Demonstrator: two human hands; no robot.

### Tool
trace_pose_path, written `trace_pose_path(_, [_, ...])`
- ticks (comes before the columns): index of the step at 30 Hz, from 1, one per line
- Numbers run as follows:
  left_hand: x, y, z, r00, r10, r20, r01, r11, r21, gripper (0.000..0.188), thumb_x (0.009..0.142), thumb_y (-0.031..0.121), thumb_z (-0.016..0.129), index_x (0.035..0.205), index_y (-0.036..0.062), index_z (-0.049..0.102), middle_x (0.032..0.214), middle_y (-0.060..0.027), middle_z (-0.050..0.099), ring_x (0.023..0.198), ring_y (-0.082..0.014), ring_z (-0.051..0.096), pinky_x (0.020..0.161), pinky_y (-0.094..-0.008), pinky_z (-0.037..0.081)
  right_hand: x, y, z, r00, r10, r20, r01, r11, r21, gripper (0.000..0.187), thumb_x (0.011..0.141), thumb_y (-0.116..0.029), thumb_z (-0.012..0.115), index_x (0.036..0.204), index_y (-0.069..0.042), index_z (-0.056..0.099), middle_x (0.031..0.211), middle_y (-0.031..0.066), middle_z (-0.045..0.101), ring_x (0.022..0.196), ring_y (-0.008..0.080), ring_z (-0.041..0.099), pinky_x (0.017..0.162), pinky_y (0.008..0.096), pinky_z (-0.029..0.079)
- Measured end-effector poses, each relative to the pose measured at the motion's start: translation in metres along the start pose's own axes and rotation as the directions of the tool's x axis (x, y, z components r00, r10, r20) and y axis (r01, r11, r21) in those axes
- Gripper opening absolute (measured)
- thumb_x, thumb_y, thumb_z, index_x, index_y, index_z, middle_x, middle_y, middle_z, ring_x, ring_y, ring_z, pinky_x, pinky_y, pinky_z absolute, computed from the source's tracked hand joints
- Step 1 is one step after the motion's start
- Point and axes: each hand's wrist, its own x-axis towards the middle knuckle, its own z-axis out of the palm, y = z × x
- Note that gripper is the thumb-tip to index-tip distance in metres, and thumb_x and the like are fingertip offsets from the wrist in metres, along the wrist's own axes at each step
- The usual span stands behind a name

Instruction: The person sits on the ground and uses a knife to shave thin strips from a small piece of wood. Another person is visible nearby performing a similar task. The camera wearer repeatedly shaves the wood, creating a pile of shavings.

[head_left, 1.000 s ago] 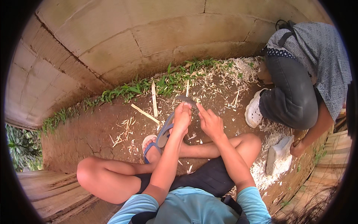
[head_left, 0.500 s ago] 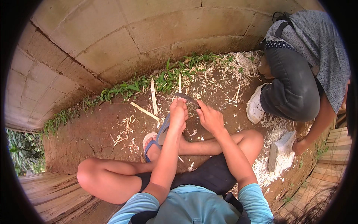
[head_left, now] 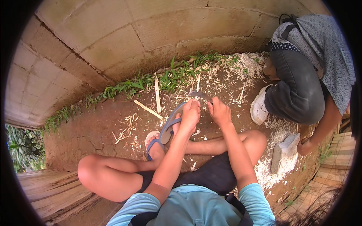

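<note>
Pale strip (head_left: 198,82) closed in the left hand (head_left: 191,112), jutting just ahead of that grip: brace firmly, keeping the curved knife (head_left: 203,96) held by the right hand (head_left: 220,113) shallow, angled outward.

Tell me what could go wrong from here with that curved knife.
First, the curved knife in the right hand has its blade right by the fingertips of the left hand, so a slip might cut them. Second, the feet, in open sandals that leave skin bare, are close to both hands; a dropped knife or a stray stroke could perhaps nick them.
</note>
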Motion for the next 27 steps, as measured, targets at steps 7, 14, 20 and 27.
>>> trace_pose_path(7, [-0.035, -0.009, 0.031, 0.992, -0.120, 0.033, 0.117, 0.991, 0.072, 0.018, 0.097, 0.018, 0.041, 0.083, 0.0108, 0.048, 0.053, 0.0079, 0.033, 0.038, -0.0035, 0.025, 0.034, -0.0212, 0.016, 0.004, 0.034, 0.023, 0.840, 0.536, 0.088, -0.543, 0.832, 0.112, 0.037, 0.097, -0.040, 0.042, 0.096, -0.004, 0.052, 0.083, 0.0254, 0.063, 0.077, 0.0445, 0.063, 0.069, 0.0525, 0.049])
trace_pose_path(14, [-0.027, -0.010, 0.028, 0.977, 0.214, -0.012, -0.211, 0.971, 0.116, 0.014, 0.098, 0.016, 0.042, 0.089, 0.0103, 0.052, 0.055, 0.0092, 0.034, 0.041, -0.0012, 0.027, 0.034, -0.0200, 0.017, 0.005, 0.000, -0.001, 0.810, 0.545, 0.215, -0.524, 0.508, 0.684, 0.042, 0.100, -0.040, 0.037, 0.095, -0.001, 0.052, 0.070, 0.0176, 0.058, 0.054, 0.0357, 0.051, 0.061, 0.0461, 0.047])
trace_pose_path(20, [-0.011, 0.033, -0.018, 0.991, 0.119, -0.068, -0.128, 0.981, -0.145, 0.018, 0.098, 0.021, 0.041, 0.083, 0.0117, 0.047, 0.052, 0.0067, 0.031, 0.037, -0.0029, 0.022, 0.032, -0.0211, 0.016, -0.010, -0.019, -0.017, 0.993, 0.043, 0.111, -0.074, 0.952, 0.298, 0.034, 0.098, -0.040, 0.041, 0.098, -0.007, 0.052, 0.075, 0.0226, 0.062, 0.075, 0.0448, 0.060, 0.063, 0.0525, 0.046])
trace_pose_path(27, [-0.014, 0.028, -0.011, 0.999, -0.015, 0.042, 0.021, 0.989, -0.145, 0.021, 0.097, 0.023, 0.040, 0.079, 0.0123, 0.044, 0.051, 0.0057, 0.029, 0.036, -0.0049, 0.021, 0.031, -0.0224, 0.016, -0.004, -0.017, 0.002, 0.998, 0.056, 0.036, -0.063, 0.960, 0.271, 0.030, 0.096, -0.038, 0.046, 0.094, -0.009, 0.051, 0.068, 0.0226, 0.061, 0.068, 0.0463, 0.060, 0.058, 0.0545, 0.045])
